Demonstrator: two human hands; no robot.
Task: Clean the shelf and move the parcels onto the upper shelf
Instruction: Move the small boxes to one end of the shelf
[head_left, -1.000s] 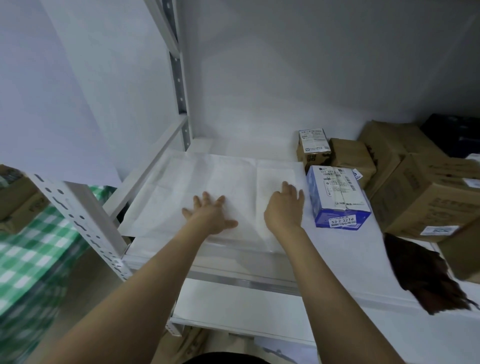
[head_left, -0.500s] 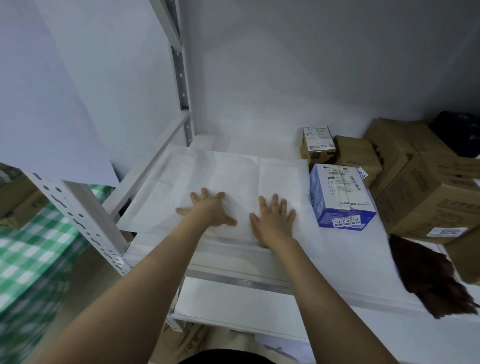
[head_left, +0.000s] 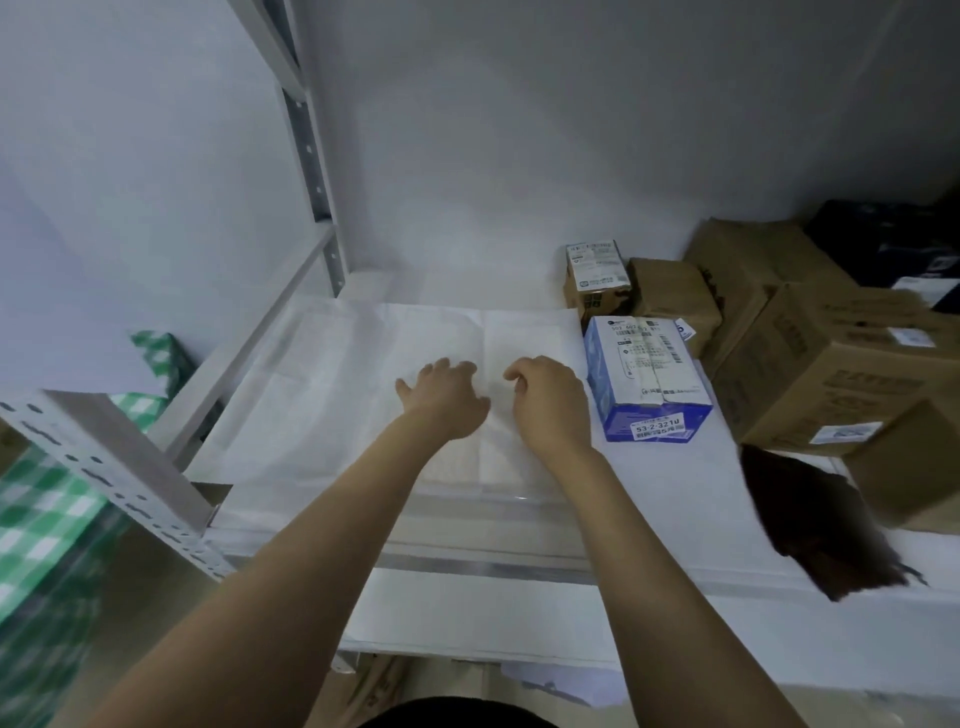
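Lying flat across the left half of the white shelf (head_left: 675, 499) is a creased white paper sheet (head_left: 337, 395), its far edge close to the back wall and its near edge close to the shelf's front lip. Both hands rest on the sheet near its middle fold. Left hand (head_left: 447, 397): palm down, fingers loosely curled with their tips on the paper, gripping nothing. Right hand (head_left: 550, 402): palm down just right of the fold, fingers bent under so that only the knuckles show; whether any paper is pinched beneath cannot be told.

Parcels, all on the right half of the same shelf:
- Blue and white carton (head_left: 647, 382), labelled on top and on its near face, just beside the sheet's right edge and near the right hand.
- Small brown box with a white label (head_left: 596, 275), behind the blue carton, at the wall.
- Plain brown box (head_left: 672, 296), touching the small labelled one on its right.
- Large cardboard boxes (head_left: 831, 353), stacked further right.
- Black box (head_left: 898, 244), at the far right behind the cardboard.

Dark brown feather duster head (head_left: 815, 525), lying at the shelf's front edge below the cardboard boxes. Grey perforated upright (head_left: 104, 467) at the left front corner. Green checked fabric (head_left: 47, 514) outside the rack, lower left.
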